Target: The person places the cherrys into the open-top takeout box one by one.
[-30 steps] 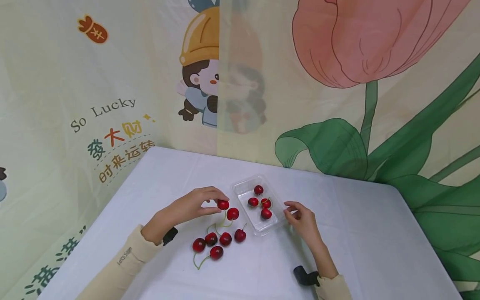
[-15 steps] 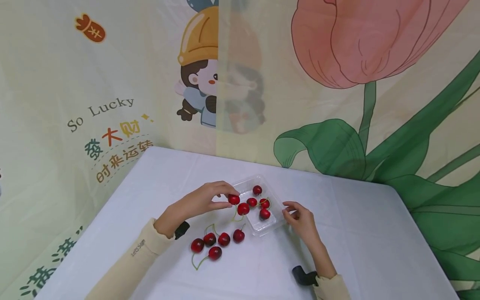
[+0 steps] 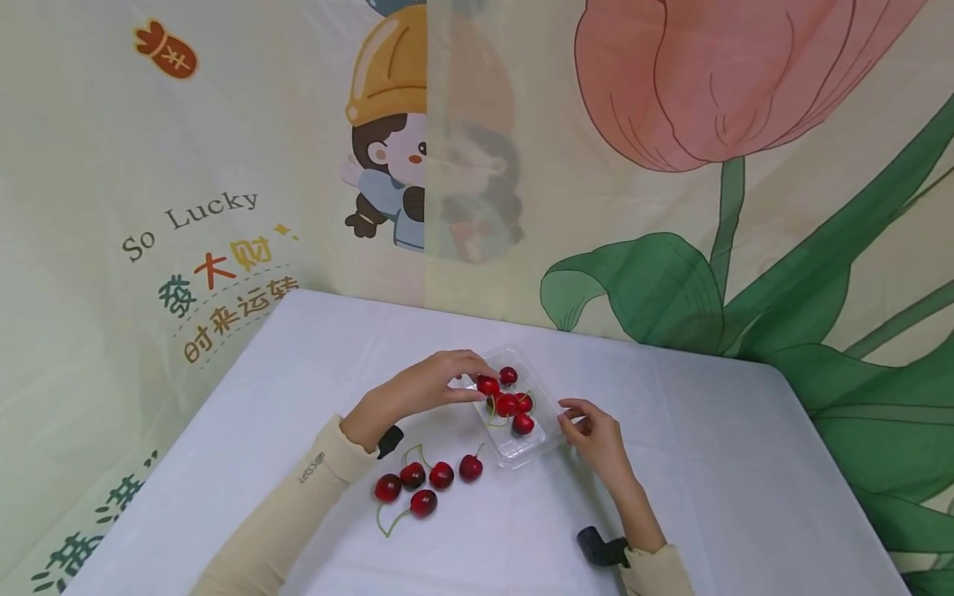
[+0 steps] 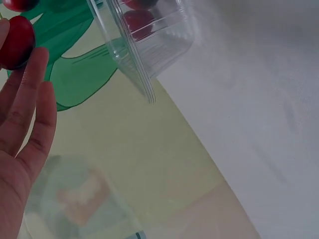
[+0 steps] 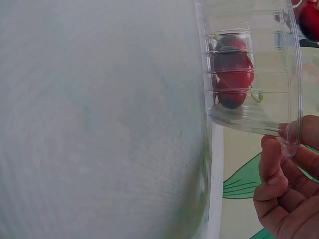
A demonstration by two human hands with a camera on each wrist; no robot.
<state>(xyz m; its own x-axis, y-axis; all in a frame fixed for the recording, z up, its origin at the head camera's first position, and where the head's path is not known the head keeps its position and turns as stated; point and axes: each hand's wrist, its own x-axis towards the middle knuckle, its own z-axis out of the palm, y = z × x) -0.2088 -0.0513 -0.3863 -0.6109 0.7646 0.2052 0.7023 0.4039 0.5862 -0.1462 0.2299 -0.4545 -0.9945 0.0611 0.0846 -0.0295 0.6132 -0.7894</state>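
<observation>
My left hand (image 3: 425, 387) pinches a red cherry (image 3: 488, 386) between thumb and fingers, over the left side of a clear plastic box (image 3: 531, 454). A second cherry (image 3: 506, 405) hangs beside it, apparently joined by a green stem. Inside the box lie several cherries (image 3: 523, 424), partly hidden behind the held pair. At the box's right side my right hand (image 3: 599, 439) holds the rim; the right wrist view has thumb and fingers (image 5: 271, 167) at the box's corner. In the left wrist view the held cherry (image 4: 19, 44) is partly cut off by the frame edge.
Several cherries with stems, among them a joined pair (image 3: 423, 503) and a single one (image 3: 471, 468), lie on the white tablecloth (image 3: 730, 472) in front of the box. A printed curtain (image 3: 492, 285) stands behind the table.
My left hand has carried the cherry pair rightward from beside the box to over it. My right hand has stayed at the box's rim, and the loose cherries have not moved.
</observation>
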